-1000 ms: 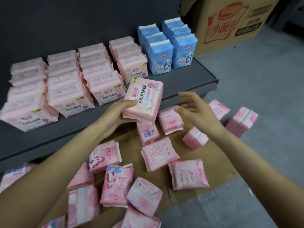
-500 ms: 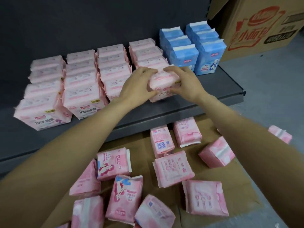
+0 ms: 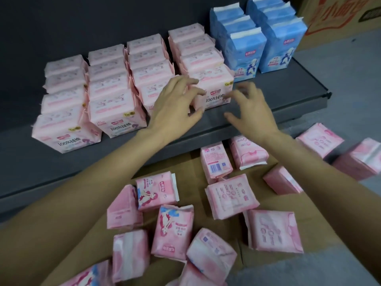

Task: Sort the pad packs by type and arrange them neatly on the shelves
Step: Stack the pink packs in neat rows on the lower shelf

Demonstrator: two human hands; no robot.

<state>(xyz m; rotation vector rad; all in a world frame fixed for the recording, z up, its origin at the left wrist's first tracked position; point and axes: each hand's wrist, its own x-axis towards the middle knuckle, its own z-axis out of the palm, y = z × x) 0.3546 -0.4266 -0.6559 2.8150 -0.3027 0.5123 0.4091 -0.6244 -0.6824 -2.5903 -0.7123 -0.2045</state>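
Observation:
Several rows of pale pink packs stand on the dark shelf (image 3: 284, 96). The front pack of the rightmost pink row (image 3: 214, 89) stands upright between my hands. My left hand (image 3: 175, 106) hovers at its left side, fingers spread and loosely bent, holding nothing. My right hand (image 3: 247, 108) hangs just right of it, fingers loose and blurred, also empty. Two rows of blue packs (image 3: 247, 50) stand further right on the shelf. Several darker pink packs (image 3: 231, 197) lie scattered on flattened cardboard (image 3: 268, 205) below the shelf.
A brown printed carton (image 3: 340, 15) stands at the top right beside the shelf end. Grey floor (image 3: 350, 65) runs along the right. More loose pink packs (image 3: 319, 141) lie right of the cardboard. Bare shelf (image 3: 26, 162) runs in front of the rows.
Both hands set the pale pink pack at the front of the rightmost pink row and let go; they now sit slightly back from it, fingers spread.

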